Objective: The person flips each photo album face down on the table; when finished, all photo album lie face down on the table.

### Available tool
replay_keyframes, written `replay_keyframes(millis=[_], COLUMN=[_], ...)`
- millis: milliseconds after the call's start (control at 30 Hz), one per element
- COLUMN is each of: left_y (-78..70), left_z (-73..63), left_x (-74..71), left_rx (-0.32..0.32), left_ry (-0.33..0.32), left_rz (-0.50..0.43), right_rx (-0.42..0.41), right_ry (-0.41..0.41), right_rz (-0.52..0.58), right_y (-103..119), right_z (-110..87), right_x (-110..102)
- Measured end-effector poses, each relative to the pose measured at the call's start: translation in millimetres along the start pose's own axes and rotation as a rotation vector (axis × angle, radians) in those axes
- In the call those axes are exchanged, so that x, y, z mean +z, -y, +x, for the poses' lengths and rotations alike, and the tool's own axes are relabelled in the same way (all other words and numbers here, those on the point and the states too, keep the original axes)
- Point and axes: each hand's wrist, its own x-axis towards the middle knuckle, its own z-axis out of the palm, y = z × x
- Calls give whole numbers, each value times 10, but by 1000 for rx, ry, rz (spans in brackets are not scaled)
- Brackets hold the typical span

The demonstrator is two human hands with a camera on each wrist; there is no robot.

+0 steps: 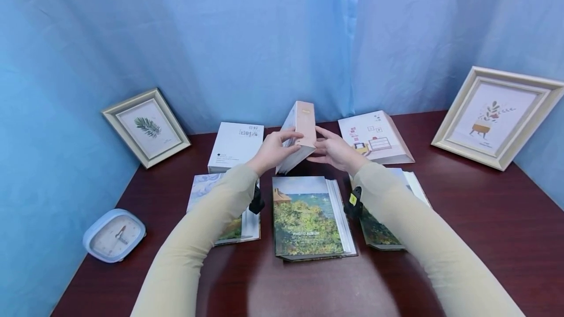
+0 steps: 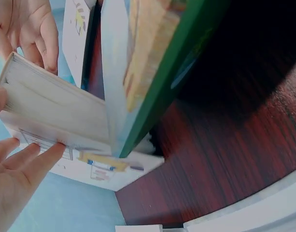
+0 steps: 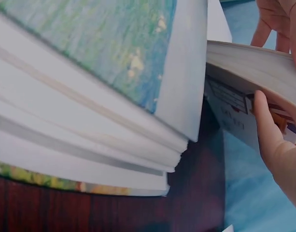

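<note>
At the back middle of the table, a thick photo album (image 1: 305,119) with a pale pink spine stands on edge between the two hands. My left hand (image 1: 274,152) grips it from the left, the thumb lying across the spine side. In the left wrist view, the left hand's fingers (image 2: 39,162) lie against its printed cover. From the right, my right hand (image 1: 338,152) touches the album with spread, fairly straight fingers; in the right wrist view one finger (image 3: 265,113) rests on the cover. Whether the album's lower edge bears on the table is hidden.
A white album (image 1: 235,146) lies back left, another printed album (image 1: 372,136) back right. In front lie three painted-cover albums: left (image 1: 229,231), middle (image 1: 306,214) and right (image 1: 381,231). Picture frames (image 1: 147,128) (image 1: 493,116) flank them; a clock (image 1: 115,235) stands left.
</note>
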Motion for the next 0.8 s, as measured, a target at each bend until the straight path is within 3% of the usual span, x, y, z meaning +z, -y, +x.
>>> replay_keyframes(millis=[667, 800], left_y=[-67, -58], left_z=[107, 155], left_x=[169, 228], left_rx=[-98, -89], left_ry=[91, 115], left_rz=[151, 214], right_rx=[43, 51], right_ry=[-159, -189], right_rz=[4, 1], right_y=[-176, -228], right_z=[110, 133], right_x=[-83, -128])
